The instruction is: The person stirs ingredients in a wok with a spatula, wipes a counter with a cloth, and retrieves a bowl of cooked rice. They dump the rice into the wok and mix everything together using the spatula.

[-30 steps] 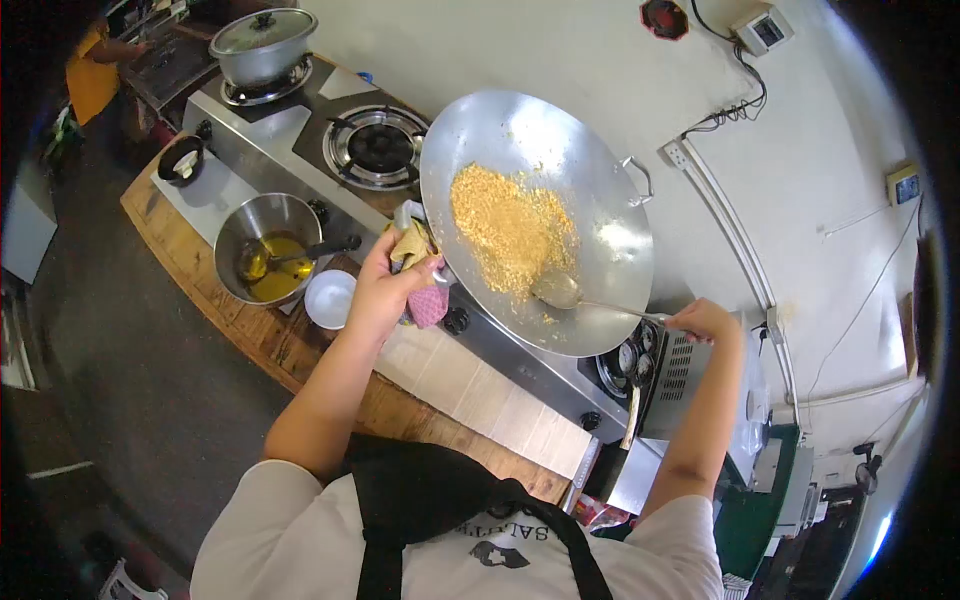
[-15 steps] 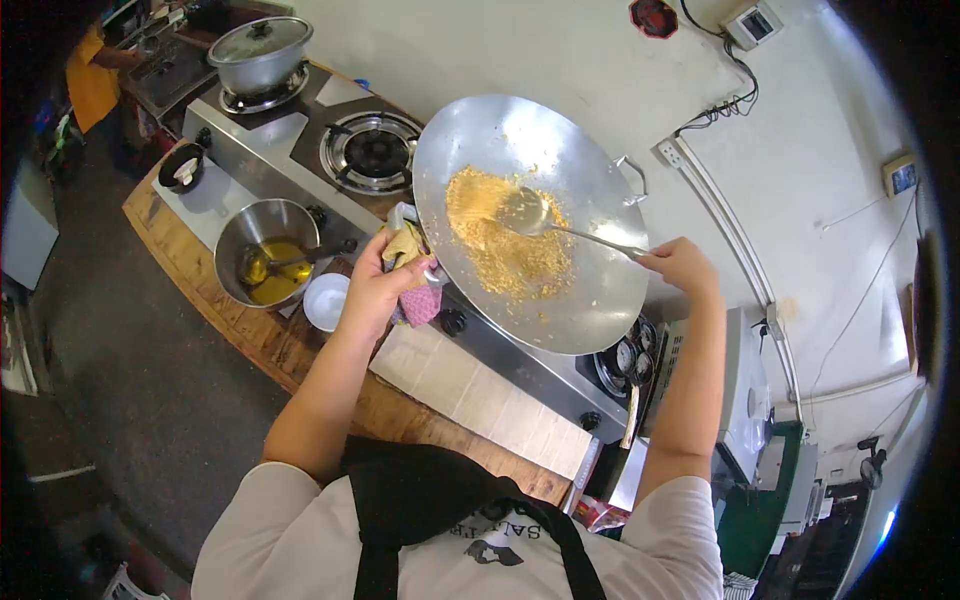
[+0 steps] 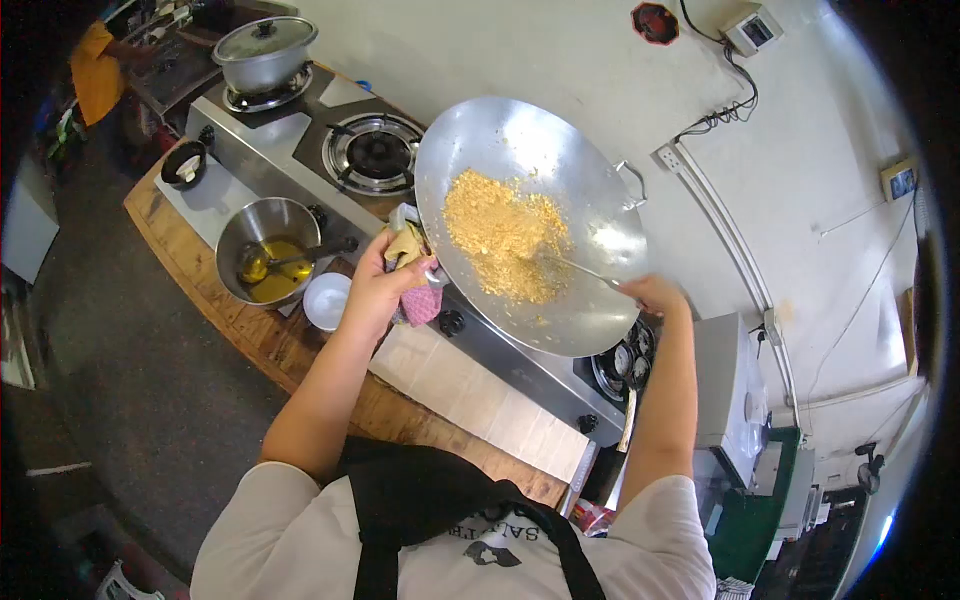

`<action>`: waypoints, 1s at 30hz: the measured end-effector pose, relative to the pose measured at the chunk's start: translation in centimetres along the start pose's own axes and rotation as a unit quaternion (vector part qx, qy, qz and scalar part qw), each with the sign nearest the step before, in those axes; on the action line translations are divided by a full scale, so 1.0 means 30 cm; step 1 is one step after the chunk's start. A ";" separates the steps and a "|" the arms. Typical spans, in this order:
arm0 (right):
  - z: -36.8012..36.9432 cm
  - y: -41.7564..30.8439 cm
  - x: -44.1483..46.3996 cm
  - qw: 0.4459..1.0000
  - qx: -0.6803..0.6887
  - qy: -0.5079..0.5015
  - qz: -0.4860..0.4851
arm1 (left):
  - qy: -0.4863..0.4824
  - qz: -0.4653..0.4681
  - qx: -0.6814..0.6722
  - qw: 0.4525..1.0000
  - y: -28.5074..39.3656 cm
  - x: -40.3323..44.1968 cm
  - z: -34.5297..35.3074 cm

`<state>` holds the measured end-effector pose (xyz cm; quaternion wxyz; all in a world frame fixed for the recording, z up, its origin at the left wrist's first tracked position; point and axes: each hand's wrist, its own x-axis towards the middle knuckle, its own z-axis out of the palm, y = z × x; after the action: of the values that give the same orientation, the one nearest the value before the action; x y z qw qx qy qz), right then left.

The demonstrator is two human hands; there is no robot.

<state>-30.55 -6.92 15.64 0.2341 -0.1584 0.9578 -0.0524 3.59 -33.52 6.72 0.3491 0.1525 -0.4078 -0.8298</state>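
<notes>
A large metal wok (image 3: 600, 235) is tilted over the stove, with crumbly golden food (image 3: 495, 225) heaped in its left and middle part. My left hand (image 3: 378, 285) is closed on the wok's near handle through a folded cloth (image 3: 421, 303), yellow and pink. In my right hand (image 3: 655, 294) is the end of a long metal ladle (image 3: 590, 273); its bowl is sunk in the food and mostly hidden.
Left of the wok are a bare burner (image 3: 377, 153), a lidded pot (image 3: 265, 55), a steel pot of yellow oil (image 3: 270, 285), a white bowl (image 3: 327, 301) and a small black bowl (image 3: 184, 165). Another person (image 3: 96, 75) stands at the far upper left.
The ladle first swept up and left through the food, then came back down into it. My right hand has shifted left overall. My left hand keeps its hold on the cloth and handle.
</notes>
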 end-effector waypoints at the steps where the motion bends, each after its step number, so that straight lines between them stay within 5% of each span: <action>1: 0.022 -0.030 0.039 0.998 -0.005 0.040 -0.039 | -0.002 -0.007 0.000 1.000 -0.001 0.002 -0.005; 4: -0.003 -0.153 0.057 0.973 -0.077 0.143 -0.164 | -0.017 -0.026 0.007 1.000 -0.021 0.015 -0.032; 8: -0.150 -0.257 -0.119 0.972 -0.150 0.159 -0.086 | -0.003 -0.022 -0.001 1.000 -0.009 0.005 -0.012; 14: -0.211 -0.021 -0.223 0.972 -0.229 0.019 0.044 | -0.009 -0.029 0.014 0.999 -0.015 0.008 -0.025; 20: -0.121 0.126 -0.147 0.991 -0.089 -0.071 0.074 | -0.010 -0.014 0.000 1.000 -0.023 0.013 -0.018; 23: 0.011 0.130 0.001 0.998 0.043 -0.034 0.013 | 0.003 -0.018 0.006 1.000 -0.009 0.007 -0.008; 30: 0.077 -0.229 -0.020 0.983 -0.067 0.123 -0.116 | -0.013 -0.015 0.004 1.000 -0.016 0.011 -0.019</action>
<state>-27.06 -13.26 15.06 0.0958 -0.2758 0.9558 -0.0339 3.44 -33.87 6.01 0.3308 0.1494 -0.4136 -0.8350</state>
